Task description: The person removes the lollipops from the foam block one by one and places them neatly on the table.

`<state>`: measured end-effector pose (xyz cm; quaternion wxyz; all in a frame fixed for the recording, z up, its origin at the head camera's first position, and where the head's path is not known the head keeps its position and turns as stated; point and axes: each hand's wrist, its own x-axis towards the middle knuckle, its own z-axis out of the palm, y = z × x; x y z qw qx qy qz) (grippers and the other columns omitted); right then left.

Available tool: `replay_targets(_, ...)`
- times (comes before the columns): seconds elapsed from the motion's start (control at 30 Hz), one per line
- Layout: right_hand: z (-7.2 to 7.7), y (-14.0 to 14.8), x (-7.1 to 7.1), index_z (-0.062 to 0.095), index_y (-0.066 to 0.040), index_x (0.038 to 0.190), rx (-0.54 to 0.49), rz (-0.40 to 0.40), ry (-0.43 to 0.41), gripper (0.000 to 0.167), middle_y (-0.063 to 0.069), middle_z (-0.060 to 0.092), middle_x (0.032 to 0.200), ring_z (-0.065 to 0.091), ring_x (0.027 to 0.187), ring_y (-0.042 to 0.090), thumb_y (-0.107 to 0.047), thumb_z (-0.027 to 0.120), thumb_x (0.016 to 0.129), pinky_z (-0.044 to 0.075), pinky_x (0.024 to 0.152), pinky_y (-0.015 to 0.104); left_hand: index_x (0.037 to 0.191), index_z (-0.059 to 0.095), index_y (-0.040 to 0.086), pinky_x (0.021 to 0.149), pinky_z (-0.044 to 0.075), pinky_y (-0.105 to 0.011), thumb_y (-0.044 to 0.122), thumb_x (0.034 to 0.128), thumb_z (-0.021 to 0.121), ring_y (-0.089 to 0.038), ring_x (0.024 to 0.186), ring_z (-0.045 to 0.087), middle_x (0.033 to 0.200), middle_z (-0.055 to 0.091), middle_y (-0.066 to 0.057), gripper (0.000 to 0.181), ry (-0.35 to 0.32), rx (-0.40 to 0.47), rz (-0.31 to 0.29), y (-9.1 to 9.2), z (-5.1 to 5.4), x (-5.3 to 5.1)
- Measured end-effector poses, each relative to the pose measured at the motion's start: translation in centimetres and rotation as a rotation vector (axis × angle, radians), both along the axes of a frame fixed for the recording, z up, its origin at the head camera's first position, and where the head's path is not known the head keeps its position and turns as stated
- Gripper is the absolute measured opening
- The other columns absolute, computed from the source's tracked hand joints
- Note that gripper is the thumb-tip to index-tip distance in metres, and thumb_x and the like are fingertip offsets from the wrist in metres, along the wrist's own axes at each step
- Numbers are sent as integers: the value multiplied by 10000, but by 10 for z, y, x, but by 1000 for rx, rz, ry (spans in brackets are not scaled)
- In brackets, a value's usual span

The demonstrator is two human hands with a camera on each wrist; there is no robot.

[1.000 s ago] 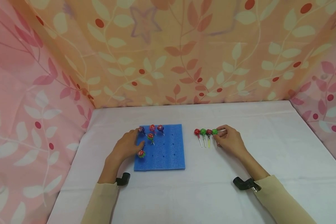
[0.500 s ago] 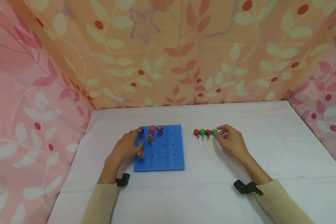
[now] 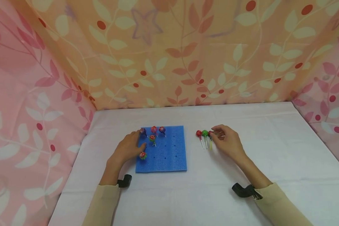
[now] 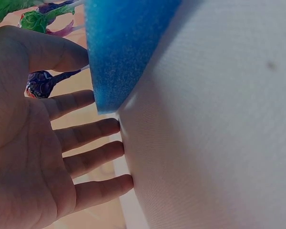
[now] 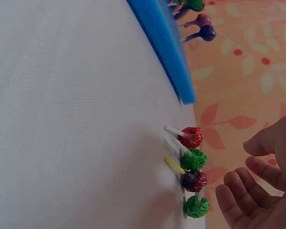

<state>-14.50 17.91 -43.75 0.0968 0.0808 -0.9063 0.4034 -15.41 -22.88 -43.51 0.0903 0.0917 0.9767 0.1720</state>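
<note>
A blue foam board point(image 3: 172, 164) lies on the table with several wrapped lollipops standing in it, among them a pinkish one point(image 3: 153, 129) and a red-green one point(image 3: 142, 155). My left hand point(image 3: 127, 147) rests at the board's left side, thumb and spread fingers point(image 4: 93, 191) straight against board and table. Right of the board lies a row of lollipops: red point(image 3: 199, 133), green point(image 3: 204, 133), dark red with a yellow stick point(image 5: 194, 181), and another green point(image 5: 197, 206), hidden in the head view. My right hand point(image 3: 227, 139) hovers over the row's right end, fingers loosely bent, holding nothing.
A white cloth point(image 3: 169, 201) covers the table. Floral curtains point(image 3: 183, 62) stand behind and at both sides. Small holes dot the board's bare part. A black camera mount sits on each wrist.
My right hand has shifted left along the row, from the rightmost green lollipop to above the dark red one, covering that green one. My left hand has stayed in place.
</note>
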Motion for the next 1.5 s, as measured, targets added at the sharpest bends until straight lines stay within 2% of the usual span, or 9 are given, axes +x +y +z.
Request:
replay_targets(0.07,1,-3,1,713,17,1189,-16,11,10,243,182,766,1085,757,946,303,-86,727,970,654,849,403,1596,356,-82,1191,436,-644,359,1031,588,-497,1469,482,1586,491,-296,752,1,-3,2,0,0,0)
replay_targets(0.27,3,-16,4,720,-2,1181,-31,50,20,231,146,756,1064,734,926,256,-92,724,969,648,825,326,1595,354,-85,1188,438,-646,360,1031,590,-498,1465,485,1583,494,-295,756,5,-5,3,0,1,0)
replay_targets(0.47,2,-33,6,713,0,1200,-60,101,-2,248,150,758,1121,745,957,261,-99,733,973,658,873,409,1600,347,-81,1190,436,-647,357,1034,587,-497,1470,481,1589,486,-297,755,-2,-2,1,0,0,0)
replay_targets(0.7,3,-51,5,697,10,1223,-125,188,15,258,188,737,1155,735,982,273,-74,725,980,646,914,460,1598,351,-83,1189,437,-647,349,1031,588,-498,1468,482,1587,489,-297,751,3,-2,-3,0,0,0)
replay_targets(0.97,0,-64,6,693,3,1241,-138,255,34,278,211,734,1187,744,1018,284,-72,730,976,646,927,461,1595,355,-87,1183,446,-643,356,1030,588,-496,1457,496,1577,501,-298,755,13,-7,-7,0,-2,0)
replay_targets(1.2,-6,-72,10,684,-33,1267,-133,307,7,283,149,730,1197,749,1053,268,-91,715,993,648,936,455,1595,358,-82,1181,449,-641,355,1031,593,-488,1456,499,1578,502,-290,751,15,-7,-1,0,-1,-1)
replay_targets(1.5,-10,-81,9,666,17,1283,-167,380,0,301,190,731,1227,748,1080,296,-90,699,1004,650,931,453,1597,356,-77,1186,445,-640,354,1035,592,-484,1464,493,1584,498,-286,746,2,-8,2,0,-3,-1)
